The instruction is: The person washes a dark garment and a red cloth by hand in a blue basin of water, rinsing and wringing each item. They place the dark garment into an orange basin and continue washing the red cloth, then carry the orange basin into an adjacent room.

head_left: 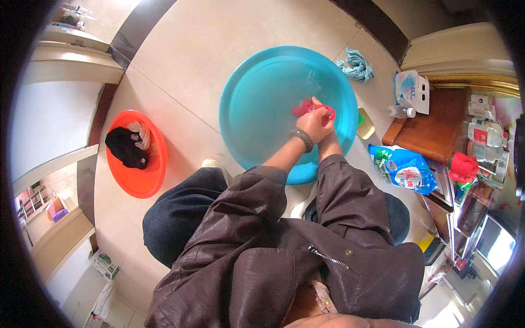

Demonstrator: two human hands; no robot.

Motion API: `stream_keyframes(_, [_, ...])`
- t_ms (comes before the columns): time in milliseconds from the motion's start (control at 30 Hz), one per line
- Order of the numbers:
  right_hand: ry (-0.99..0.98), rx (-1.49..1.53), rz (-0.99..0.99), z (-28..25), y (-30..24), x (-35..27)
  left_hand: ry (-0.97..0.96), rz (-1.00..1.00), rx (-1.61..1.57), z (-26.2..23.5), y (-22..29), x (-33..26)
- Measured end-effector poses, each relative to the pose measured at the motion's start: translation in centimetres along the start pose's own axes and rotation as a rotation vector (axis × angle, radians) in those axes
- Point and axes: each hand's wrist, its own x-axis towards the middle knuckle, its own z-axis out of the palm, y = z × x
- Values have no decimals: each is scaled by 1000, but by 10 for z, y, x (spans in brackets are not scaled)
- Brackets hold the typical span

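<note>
It looks like a home: tiled floor (186,60), brown furniture (437,117), turquoise basin (232,109), orange basin (143,185).

The red cloth (302,108) is bunched into a small, crumpled wad, squeezed within the grip (315,127) of both hands. One rounded fold bulges out to the left of the grip; another shows at its far right edge. The round turquoise basin (262,104) spreads beneath the grip, mostly to its left.
</note>
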Motion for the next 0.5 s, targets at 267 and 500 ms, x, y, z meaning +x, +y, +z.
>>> stream_keyframes(267, [461,-204,-158,51,44,-2,337,-350,88,-30,-49,30])
stream_keyframes(500, [735,-664,-272,42,16,-12,398,-456,-63,-53,-85,6])
